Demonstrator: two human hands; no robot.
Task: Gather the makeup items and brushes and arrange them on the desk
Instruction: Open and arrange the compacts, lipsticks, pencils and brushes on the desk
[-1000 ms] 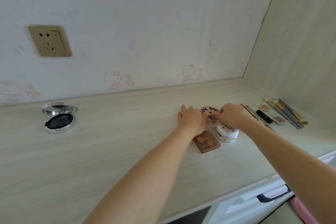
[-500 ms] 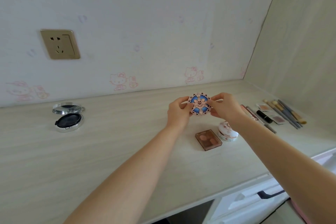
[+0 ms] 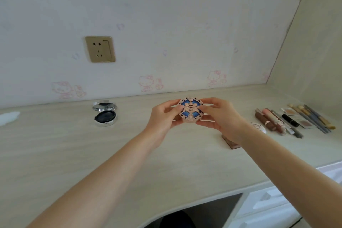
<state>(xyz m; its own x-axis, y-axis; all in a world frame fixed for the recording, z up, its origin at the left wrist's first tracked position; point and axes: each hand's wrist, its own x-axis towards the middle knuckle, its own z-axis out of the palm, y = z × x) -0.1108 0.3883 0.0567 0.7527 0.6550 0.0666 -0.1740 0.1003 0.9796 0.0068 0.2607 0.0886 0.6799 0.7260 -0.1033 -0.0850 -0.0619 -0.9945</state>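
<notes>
A round compact (image 3: 190,110) with a blue and rose-gold patterned lid is held up above the desk (image 3: 129,153). My left hand (image 3: 162,118) pinches its left side and my right hand (image 3: 220,114) grips its right side. Behind my right wrist lie a brown square palette (image 3: 233,143) and a small white round jar (image 3: 258,126), both partly hidden. To the right, lip products (image 3: 268,120), a black lipstick (image 3: 290,120), small eyeshadow pans (image 3: 305,123) and several brushes (image 3: 314,117) lie in a row. An open silver cushion compact (image 3: 105,114) sits at the left.
A gold wall socket (image 3: 100,49) is on the back wall above the desk. A side wall closes the desk at the right. White drawers (image 3: 273,203) sit under the desk's right front edge. A pale smear (image 3: 8,117) lies at the far left.
Both hands lifted the patterned compact off the desk and now hold it a little higher in front of me. My view has turned to the right, showing more of the row of items.
</notes>
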